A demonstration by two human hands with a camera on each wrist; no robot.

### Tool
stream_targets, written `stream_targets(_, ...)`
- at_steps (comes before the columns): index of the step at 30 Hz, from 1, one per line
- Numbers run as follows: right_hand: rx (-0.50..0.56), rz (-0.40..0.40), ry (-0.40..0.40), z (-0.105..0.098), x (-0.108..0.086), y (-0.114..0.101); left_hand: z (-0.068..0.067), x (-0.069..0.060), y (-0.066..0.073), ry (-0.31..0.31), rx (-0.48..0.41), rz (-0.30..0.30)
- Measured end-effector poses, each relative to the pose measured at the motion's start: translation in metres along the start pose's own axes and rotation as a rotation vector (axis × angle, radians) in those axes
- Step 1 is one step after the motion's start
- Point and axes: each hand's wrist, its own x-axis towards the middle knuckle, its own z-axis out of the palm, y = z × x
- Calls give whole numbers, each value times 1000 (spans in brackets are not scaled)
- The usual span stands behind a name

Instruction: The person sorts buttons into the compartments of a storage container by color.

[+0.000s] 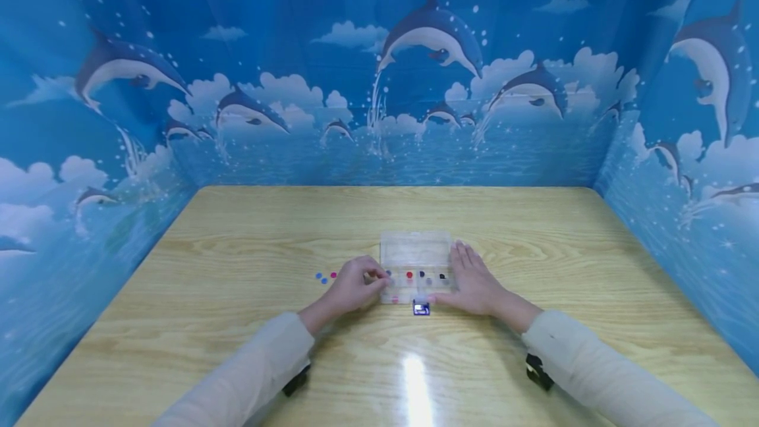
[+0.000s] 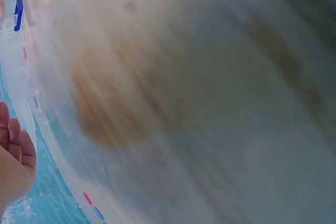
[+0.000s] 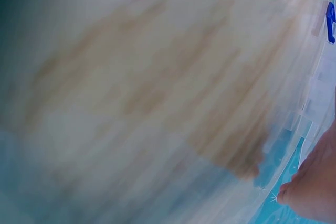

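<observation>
A clear plastic compartment box [image 1: 406, 296] lies on the table with its lid [image 1: 415, 249] raised at the back. Small pieces sit in its compartments, among them a red one [image 1: 409, 275] and a black one [image 1: 442, 276]. A blue clasp [image 1: 421, 308] shows at the front edge. My left hand [image 1: 354, 284] reaches over the box's left side, thumb and index fingertips close together; whether a small piece is between them is hidden. My right hand [image 1: 476, 283] rests along the right side, fingers extended, thumb by the front edge.
Left of the box lie several small discs, blue ones [image 1: 319, 276] and a magenta one [image 1: 334, 275]. The wood-grain table [image 1: 237, 229] is bordered by blue dolphin-print curtains [image 1: 284, 150]. Both wrist views mostly show blurred tabletop.
</observation>
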Motion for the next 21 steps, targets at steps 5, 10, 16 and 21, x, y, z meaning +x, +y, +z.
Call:
stream_targets(5, 8, -5, -2, 0, -1, -1, -5, -1, -1, 22, 9, -11)
stream_targets(10, 7, 4, -10, -1, -1, 0, -8, -3, -3, 40, 23, 4)
stream_targets(16, 2, -1, 1, 0, 0, 0, -13, -5, -10, 63, 45, 42)
stream_targets(21, 0, -2, 2, 0, 0, 1, -18, -7, -17, 69, 70, 29)
